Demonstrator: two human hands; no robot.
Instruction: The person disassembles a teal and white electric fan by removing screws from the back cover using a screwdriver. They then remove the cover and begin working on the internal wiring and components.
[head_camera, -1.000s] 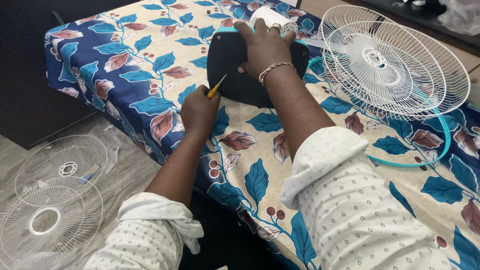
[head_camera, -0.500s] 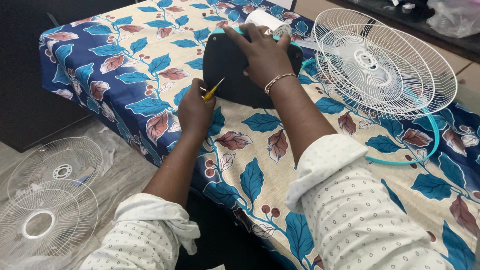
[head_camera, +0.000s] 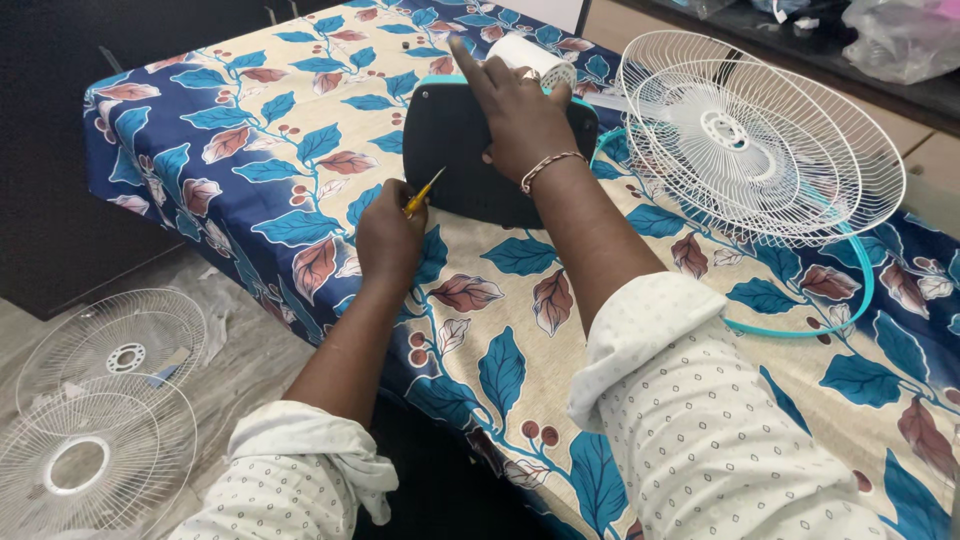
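A thin yellow-handled screwdriver (head_camera: 424, 192) is gripped in the left hand (head_camera: 388, 238), its shaft slanted up-right into the dark rounded plastic fan base (head_camera: 455, 160), which is pressed flat by the right hand (head_camera: 520, 120) just beyond.

A bed (head_camera: 250, 140) with a leaf-pattern sheet in blue, cream and brown fills most of the view. Beside its left edge is a grey floor (head_camera: 250, 350). A dark cabinet (head_camera: 50, 150) stands at the left. A wooden shelf (head_camera: 930, 150) runs behind the far right corner.
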